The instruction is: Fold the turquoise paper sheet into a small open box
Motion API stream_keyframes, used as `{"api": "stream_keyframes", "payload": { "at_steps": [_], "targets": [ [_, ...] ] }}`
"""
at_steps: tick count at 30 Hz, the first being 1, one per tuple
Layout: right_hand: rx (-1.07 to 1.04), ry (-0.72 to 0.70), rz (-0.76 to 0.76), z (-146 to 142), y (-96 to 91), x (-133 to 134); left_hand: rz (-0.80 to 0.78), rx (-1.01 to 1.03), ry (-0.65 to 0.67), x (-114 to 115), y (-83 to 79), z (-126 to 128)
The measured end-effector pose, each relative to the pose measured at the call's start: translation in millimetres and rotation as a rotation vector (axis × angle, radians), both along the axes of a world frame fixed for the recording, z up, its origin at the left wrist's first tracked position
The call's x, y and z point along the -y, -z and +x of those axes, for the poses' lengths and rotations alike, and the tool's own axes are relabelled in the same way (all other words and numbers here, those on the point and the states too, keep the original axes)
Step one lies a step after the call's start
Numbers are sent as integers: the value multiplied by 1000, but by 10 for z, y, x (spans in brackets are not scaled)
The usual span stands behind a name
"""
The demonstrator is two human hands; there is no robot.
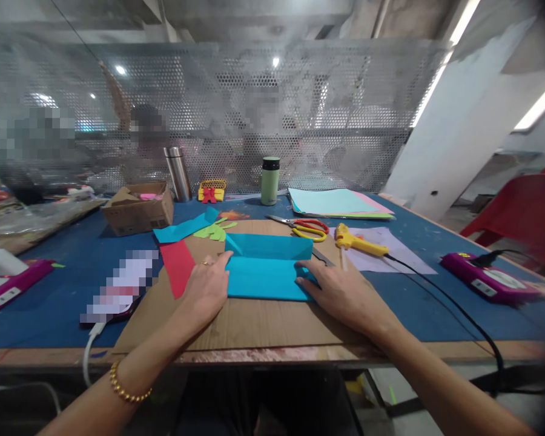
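Note:
A folded blue paper sheet (pixel 266 266) lies on a brown cardboard board (pixel 236 321) at the table's front. My left hand (pixel 206 287) lies flat on the paper's left edge, fingers stretched out, a ring on one finger and a gold bracelet on the wrist. My right hand (pixel 343 290) presses flat on the paper's lower right corner, fingers spread. Neither hand grips anything. A red paper strip (pixel 177 266) lies just left of my left hand.
Scissors with red and yellow handles (pixel 302 227) and a yellow glue gun (pixel 358 241) with a black cord lie behind the paper. Further back are a green bottle (pixel 269 180), a steel flask (pixel 178 173), a cardboard box (pixel 138 209), stacked coloured sheets (pixel 336 203) and pink devices (pixel 488 281) at both sides.

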State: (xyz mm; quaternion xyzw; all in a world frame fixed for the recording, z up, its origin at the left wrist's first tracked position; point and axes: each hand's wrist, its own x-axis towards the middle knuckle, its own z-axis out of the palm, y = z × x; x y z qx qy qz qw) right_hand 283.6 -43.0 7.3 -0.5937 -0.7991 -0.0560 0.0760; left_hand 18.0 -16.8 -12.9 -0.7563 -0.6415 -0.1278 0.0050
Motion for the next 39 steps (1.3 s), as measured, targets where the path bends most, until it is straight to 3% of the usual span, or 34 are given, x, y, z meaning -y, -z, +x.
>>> {"api": "stream_keyframes", "payload": {
  "at_steps": [6, 20, 30, 39],
  "targets": [
    [10, 7, 5, 0, 15, -21, 45, -91, -27, 18, -1, -6],
    [-49, -38, 10, 93, 215, -176, -17, -10, -28, -7, 6, -18],
    [-20, -26, 36, 71, 173, -140, -94, -40, -33, -3, -28, -31],
    [-62, -36, 31, 97, 241, -189, -52, -58, -26, -16, 11, -15]
  ]
}}
